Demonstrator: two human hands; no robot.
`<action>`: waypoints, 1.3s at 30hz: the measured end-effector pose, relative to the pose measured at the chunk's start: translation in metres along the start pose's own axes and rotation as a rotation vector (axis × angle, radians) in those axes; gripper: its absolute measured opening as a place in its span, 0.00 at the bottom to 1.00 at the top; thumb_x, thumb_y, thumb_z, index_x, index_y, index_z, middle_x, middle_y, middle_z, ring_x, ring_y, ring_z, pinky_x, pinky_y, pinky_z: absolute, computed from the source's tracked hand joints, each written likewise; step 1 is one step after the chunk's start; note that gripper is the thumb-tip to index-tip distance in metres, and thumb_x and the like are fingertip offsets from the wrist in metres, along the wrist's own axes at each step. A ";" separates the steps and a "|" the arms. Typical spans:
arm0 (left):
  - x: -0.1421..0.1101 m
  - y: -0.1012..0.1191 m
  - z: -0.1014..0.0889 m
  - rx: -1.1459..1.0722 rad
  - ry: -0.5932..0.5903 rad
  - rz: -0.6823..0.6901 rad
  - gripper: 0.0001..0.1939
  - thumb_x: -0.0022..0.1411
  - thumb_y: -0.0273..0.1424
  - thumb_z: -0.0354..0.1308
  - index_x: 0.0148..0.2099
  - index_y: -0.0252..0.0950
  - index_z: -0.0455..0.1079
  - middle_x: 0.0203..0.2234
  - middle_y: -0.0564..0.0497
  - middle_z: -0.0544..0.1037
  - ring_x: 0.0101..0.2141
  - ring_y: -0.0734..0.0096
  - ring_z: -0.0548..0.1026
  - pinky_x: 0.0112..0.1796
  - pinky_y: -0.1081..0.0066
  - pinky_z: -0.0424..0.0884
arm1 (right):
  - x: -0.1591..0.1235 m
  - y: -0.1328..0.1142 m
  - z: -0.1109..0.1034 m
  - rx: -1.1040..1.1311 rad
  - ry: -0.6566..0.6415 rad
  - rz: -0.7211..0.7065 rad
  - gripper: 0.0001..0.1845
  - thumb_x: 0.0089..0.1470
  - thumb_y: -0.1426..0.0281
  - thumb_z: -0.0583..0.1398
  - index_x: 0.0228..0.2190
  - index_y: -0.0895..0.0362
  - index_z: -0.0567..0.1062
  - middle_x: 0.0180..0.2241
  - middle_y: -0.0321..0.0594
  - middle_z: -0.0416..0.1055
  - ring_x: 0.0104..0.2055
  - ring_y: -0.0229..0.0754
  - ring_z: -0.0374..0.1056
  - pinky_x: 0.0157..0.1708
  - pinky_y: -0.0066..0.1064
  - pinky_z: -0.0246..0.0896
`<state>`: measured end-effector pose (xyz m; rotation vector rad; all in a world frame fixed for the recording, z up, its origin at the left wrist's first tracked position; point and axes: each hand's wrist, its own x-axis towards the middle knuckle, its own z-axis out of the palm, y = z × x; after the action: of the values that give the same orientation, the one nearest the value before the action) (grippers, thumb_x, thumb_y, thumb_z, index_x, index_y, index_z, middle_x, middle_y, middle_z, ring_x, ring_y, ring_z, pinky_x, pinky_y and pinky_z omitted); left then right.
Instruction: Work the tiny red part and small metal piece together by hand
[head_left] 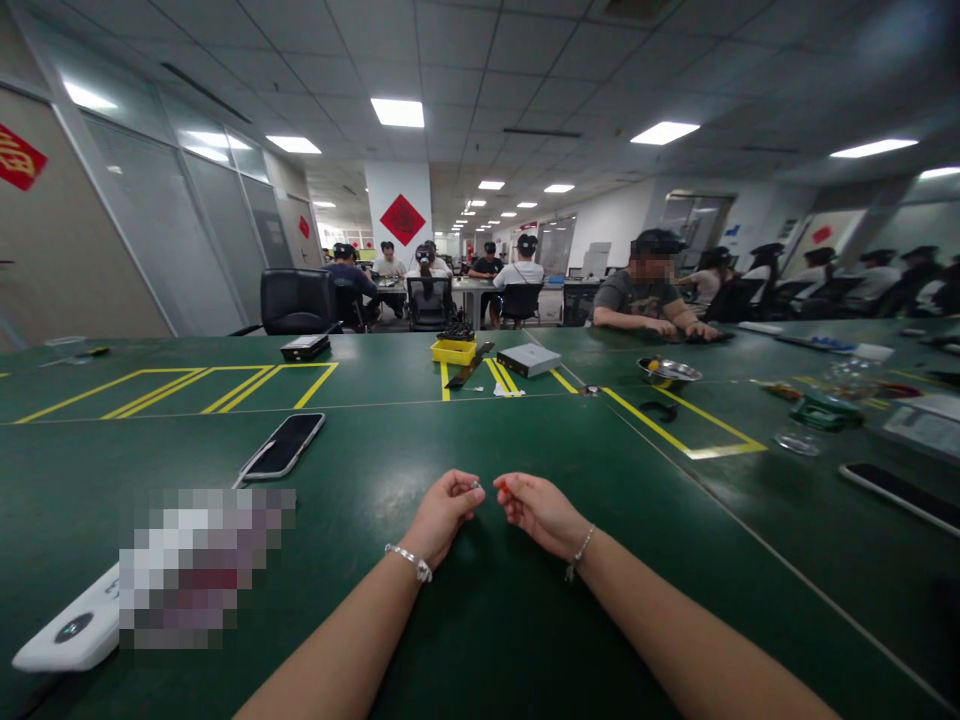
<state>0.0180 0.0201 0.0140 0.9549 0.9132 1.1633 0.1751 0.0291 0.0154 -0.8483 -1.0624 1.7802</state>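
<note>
Both my hands rest on the green table, close together near its middle. My left hand is curled into a pinch around a tiny pale piece at its fingertips. My right hand is also closed in a pinch and holds a tiny red piece I cannot make out. The two sets of fingertips almost meet. Each wrist wears a thin bracelet.
A black phone lies left of my hands and a white device sits at the near left. Further back are a yellow tray, a grey box and a metal dish. A person sits across on the right; another phone lies at the right.
</note>
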 end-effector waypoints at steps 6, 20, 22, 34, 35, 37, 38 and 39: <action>0.001 0.001 0.002 -0.050 -0.012 -0.031 0.15 0.49 0.41 0.53 0.31 0.32 0.63 0.20 0.53 0.69 0.20 0.79 0.68 0.20 0.80 0.57 | 0.001 -0.001 -0.001 0.006 0.003 -0.005 0.10 0.43 0.65 0.58 0.28 0.59 0.69 0.20 0.33 0.64 0.20 0.29 0.58 0.22 0.23 0.52; 0.000 0.000 0.001 0.014 -0.035 0.010 0.15 0.42 0.30 0.60 0.35 0.33 0.64 0.27 0.51 0.71 0.26 0.78 0.69 0.23 0.80 0.58 | -0.002 -0.004 0.000 0.041 -0.012 -0.010 0.10 0.41 0.68 0.60 0.29 0.60 0.69 0.22 0.35 0.66 0.23 0.30 0.60 0.26 0.25 0.55; 0.000 -0.001 0.001 0.023 -0.041 0.035 0.16 0.40 0.27 0.61 0.34 0.34 0.62 0.27 0.52 0.71 0.25 0.80 0.67 0.23 0.80 0.58 | -0.002 -0.004 0.001 0.039 -0.009 -0.014 0.10 0.42 0.67 0.59 0.27 0.61 0.69 0.21 0.35 0.65 0.23 0.30 0.60 0.26 0.25 0.55; -0.001 -0.003 0.001 0.066 -0.037 0.048 0.14 0.51 0.39 0.52 0.35 0.32 0.64 0.24 0.51 0.70 0.24 0.78 0.68 0.23 0.78 0.59 | -0.002 -0.001 -0.001 0.041 0.018 -0.019 0.13 0.36 0.73 0.62 0.29 0.59 0.69 0.26 0.36 0.68 0.24 0.29 0.61 0.28 0.25 0.56; -0.001 -0.003 0.001 0.062 -0.043 0.041 0.15 0.52 0.39 0.51 0.35 0.32 0.64 0.24 0.50 0.71 0.24 0.78 0.68 0.23 0.78 0.59 | -0.002 -0.001 -0.001 0.042 0.019 -0.021 0.12 0.36 0.72 0.62 0.28 0.59 0.69 0.25 0.36 0.68 0.24 0.29 0.61 0.27 0.25 0.56; -0.001 -0.002 0.002 0.051 -0.061 0.020 0.15 0.52 0.39 0.50 0.36 0.31 0.64 0.26 0.49 0.72 0.24 0.78 0.69 0.23 0.78 0.59 | -0.001 -0.002 -0.001 0.039 0.014 -0.019 0.10 0.37 0.71 0.61 0.27 0.60 0.69 0.24 0.35 0.67 0.23 0.29 0.61 0.26 0.25 0.56; -0.002 -0.001 0.002 0.044 -0.069 0.006 0.15 0.52 0.39 0.51 0.36 0.31 0.64 0.27 0.48 0.72 0.24 0.77 0.69 0.23 0.78 0.59 | -0.001 -0.002 -0.001 0.038 0.008 -0.017 0.10 0.38 0.70 0.61 0.27 0.60 0.69 0.23 0.35 0.67 0.23 0.30 0.61 0.26 0.25 0.55; -0.002 0.000 0.002 0.039 -0.076 -0.009 0.15 0.52 0.39 0.51 0.36 0.31 0.65 0.27 0.47 0.73 0.25 0.77 0.70 0.24 0.78 0.60 | -0.001 -0.002 -0.001 0.038 0.003 -0.015 0.10 0.39 0.69 0.61 0.27 0.60 0.69 0.22 0.35 0.67 0.23 0.30 0.61 0.25 0.25 0.55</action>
<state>0.0196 0.0176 0.0149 1.0184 0.8813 1.0976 0.1770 0.0288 0.0172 -0.8176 -1.0277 1.7800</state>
